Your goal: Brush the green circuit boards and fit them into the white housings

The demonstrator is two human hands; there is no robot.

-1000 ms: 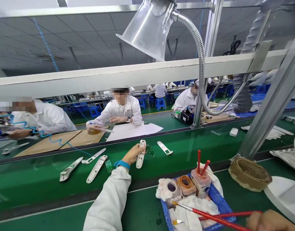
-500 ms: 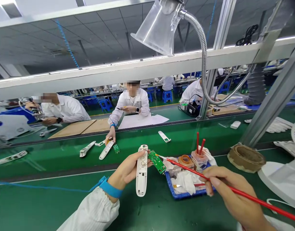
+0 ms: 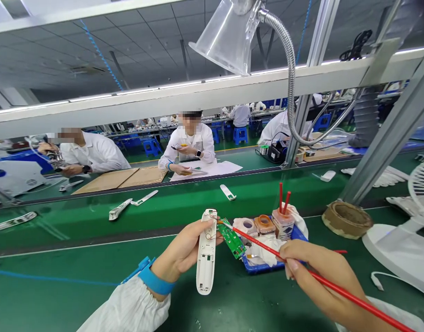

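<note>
The left hand [image 3: 182,249] is clamped on a long white housing [image 3: 206,258], thumb on its open face and fingers behind, holding it upright above the green table [image 3: 249,302]. A small green circuit board [image 3: 232,240] hangs just beside the housing's upper end, apparently joined to it by thin wires, though these are too fine to be sure.

The right hand [image 3: 319,276] is closed around the handle of a red brush [image 3: 263,243], whose tip reaches the top corner of the board. A blue strap [image 3: 156,280] circles the left wrist.

Behind the board a blue tray [image 3: 263,268] holds white cloth and 3 small pots [image 3: 265,223], the right one with 2 red sticks standing in it. A tape roll [image 3: 346,219] lies to the right, near a white fan [image 3: 405,249]. Across the belt, 2 people in white coats sit at work.
</note>
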